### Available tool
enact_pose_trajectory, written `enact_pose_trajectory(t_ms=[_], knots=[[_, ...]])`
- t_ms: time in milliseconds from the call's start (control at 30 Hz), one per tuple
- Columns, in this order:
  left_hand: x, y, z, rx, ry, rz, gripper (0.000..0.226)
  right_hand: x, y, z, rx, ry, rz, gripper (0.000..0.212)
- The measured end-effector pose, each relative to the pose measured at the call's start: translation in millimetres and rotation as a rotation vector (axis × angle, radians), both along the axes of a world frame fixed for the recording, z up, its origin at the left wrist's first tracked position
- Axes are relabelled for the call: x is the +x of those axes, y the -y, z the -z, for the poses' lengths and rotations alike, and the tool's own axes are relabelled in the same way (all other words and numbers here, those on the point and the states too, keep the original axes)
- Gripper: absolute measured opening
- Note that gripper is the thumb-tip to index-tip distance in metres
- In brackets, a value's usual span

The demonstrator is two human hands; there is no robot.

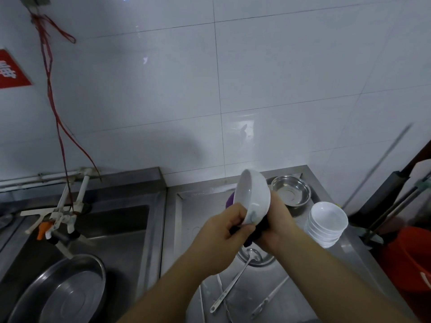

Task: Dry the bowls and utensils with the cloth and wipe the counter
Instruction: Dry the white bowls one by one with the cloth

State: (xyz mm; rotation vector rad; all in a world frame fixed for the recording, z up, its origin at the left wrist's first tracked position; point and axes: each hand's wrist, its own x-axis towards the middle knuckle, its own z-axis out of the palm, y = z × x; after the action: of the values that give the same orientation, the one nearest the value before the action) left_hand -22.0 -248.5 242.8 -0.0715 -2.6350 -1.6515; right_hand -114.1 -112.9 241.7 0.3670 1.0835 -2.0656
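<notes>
We note our left hand (222,227) first: fingers curled, thumb over the near rim of a white bowl (253,198), pinching it and holding it tilted on edge above the counter (186,241), mouth facing left. Our right hand (277,226) is curled around a dark purple cloth (253,236), bunched against the bowl's underside; a bit of the cloth also shows past the bowl's far left edge. How far the right fingertips wrap behind the bowl we cannot tell.

Judgement: the step in hand is drying this bowl, outside surface.

Outward from the hands: a stack of white bowls (326,226) stands at the counter's right edge, and a small steel dish (291,191) sits at the back right corner. Directly below the hands lies a steel plate (257,257) with a ladle (233,280) resting in it, handle running toward the near edge. Thin metal utensils (268,299) lie near the front edge. To the left, a sink (130,229) holds a large steel basin (63,292).

Next move, as we judge it: rotate the bowl in the left-hand pinch so the cloth covers the inside, then set it on the stack. The utensils and counter wipe remain.
</notes>
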Motion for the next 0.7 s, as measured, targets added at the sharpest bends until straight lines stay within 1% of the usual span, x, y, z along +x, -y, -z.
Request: enact_pose_trajectory(t_ms=[67,133,200,267,300,367,400,433,500,567,600,700], knots=[[3.0,-0.8,2.6,-0.066,-0.002,-0.013,0.011,4.7,1.5,0.4,0.008,-0.005,0.008,0.041],[6.1,-1.7,2.7,-0.017,0.002,-0.014,0.018,7.9,3.2,-0.3,0.045,0.013,0.091,0.035],[6.5,-5.8,-5.0,0.122,0.030,-0.013,0.030,10.2,4.7,-0.7,0.156,-0.044,0.162,0.034],[3.1,-9.0,-13.8,0.299,0.092,-0.087,0.046,13.1,6.6,-1.8,0.254,-0.139,0.192,0.029],[0.3,-9.5,-17.2,0.352,0.126,-0.131,0.045,14.2,7.8,-0.2,0.291,-0.170,0.207,0.027],[-3.9,-9.3,-20.8,0.431,0.192,-0.168,0.023,16.4,8.3,2.7,0.318,-0.195,0.256,0.028],[-4.0,-8.1,-21.7,0.486,0.216,-0.168,0.017,16.8,7.9,3.3,0.313,-0.195,0.275,0.029],[-2.9,-6.5,-21.7,0.520,0.222,-0.157,0.017,17.1,7.9,3.1,0.294,-0.188,0.285,0.030],[0.5,-4.3,-18.3,0.455,0.160,-0.115,0.023,18.8,9.3,2.9,0.257,-0.168,0.262,0.031],[4.4,-4.3,-12.4,0.309,0.082,-0.075,0.041,21.9,11.3,5.4,0.227,-0.117,0.222,0.038],[5.7,-5.4,-8.8,0.243,0.060,-0.067,0.046,24.2,11.7,8.2,0.214,-0.079,0.208,0.043],[9.4,-6.9,2.4,0.095,-0.064,-0.021,0.037,31.0,12.1,14.3,0.186,-0.026,0.144,0.051]])
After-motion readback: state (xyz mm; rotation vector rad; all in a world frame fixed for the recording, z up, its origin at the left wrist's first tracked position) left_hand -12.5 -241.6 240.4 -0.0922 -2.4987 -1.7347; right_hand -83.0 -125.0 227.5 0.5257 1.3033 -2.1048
